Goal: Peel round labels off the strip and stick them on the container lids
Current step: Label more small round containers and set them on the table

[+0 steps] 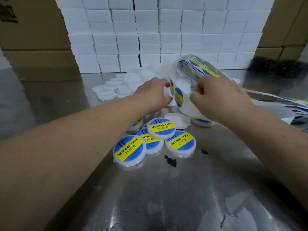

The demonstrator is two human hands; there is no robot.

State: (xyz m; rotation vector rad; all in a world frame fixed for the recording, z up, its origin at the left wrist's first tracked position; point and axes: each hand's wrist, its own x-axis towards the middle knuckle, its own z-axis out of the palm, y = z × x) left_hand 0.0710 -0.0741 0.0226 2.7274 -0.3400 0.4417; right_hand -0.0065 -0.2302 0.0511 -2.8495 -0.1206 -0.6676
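Label strip (181, 99) loops up mid-frame, one blue/yellow round label (178, 97) facing left. Labelled lids (161, 128) lie clustered and overlapping in front; one bare lid (177, 120) upturned; plain white lids (126, 84) piled behind

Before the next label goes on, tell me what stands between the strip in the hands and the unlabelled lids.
Nothing visible does. The label strip, held between the left hand and right hand, hangs directly over the pile of plain white lids. The labelled lids lie nearer the person, off that path.
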